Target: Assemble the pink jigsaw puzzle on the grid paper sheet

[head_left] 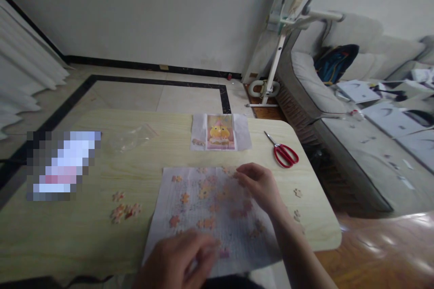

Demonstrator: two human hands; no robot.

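Observation:
A printed sheet of paper (159,216) lies on the table, with jigsaw puzzle pieces (206,222) in orange, yellow and pink scattered over it. At the sheet's upper right, my right hand (261,185) has thumb and fingers pinched together, close to a piece (228,170) along the top edge. Whatever is between those fingertips, if anything, is hidden. My left hand (181,255) hovers over the lower left of the sheet, fingers bent and smeared by motion. Behind the sheet is a creased paper with a picture of a yellow chick-like figure (219,132).
Red-handled scissors (284,154) rest at the table's right, above several loose pieces (297,193). More pieces (119,212) lie left of the sheet. A clear plastic bag (132,139) and a blurred-out bright device (66,162) are farther left. A sofa (307,81) stands beyond the right edge.

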